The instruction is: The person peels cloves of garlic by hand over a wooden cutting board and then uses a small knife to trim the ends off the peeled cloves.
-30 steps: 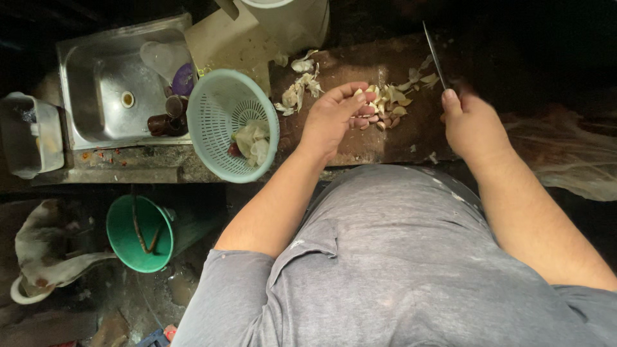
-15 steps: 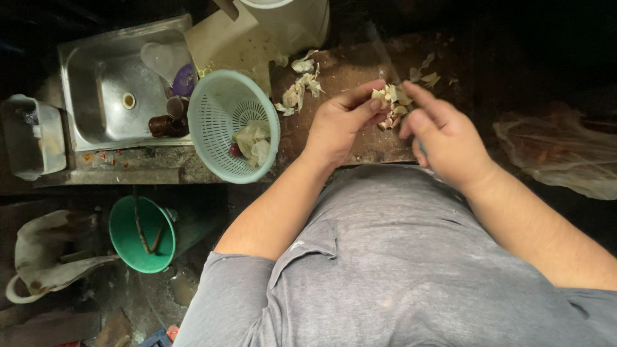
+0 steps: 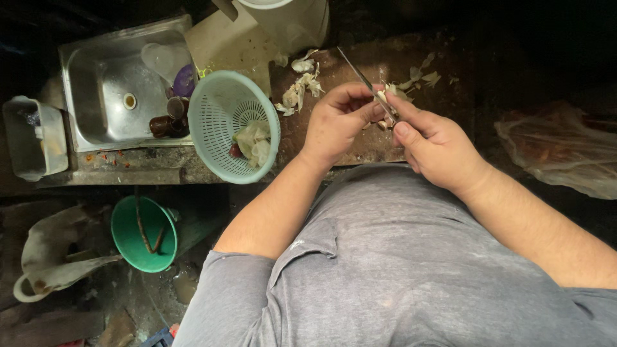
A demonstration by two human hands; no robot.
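My right hand grips a knife whose thin blade points up and to the left over a dark wooden board. My left hand pinches a small pale garlic clove right against the blade, the two hands touching. Papery garlic skins lie scattered on the board to the left and behind the hands. A light green plastic colander with a few pale peeled pieces inside stands just left of my left wrist.
A steel sink with a cup and small jars sits at the far left. A white bucket stands behind the board. A plastic bag lies at the right. Below on the floor are a green tub and a pale jug.
My right hand came in from the right with the knife and met my left hand; both lifted a clove off the board and now work it between them.
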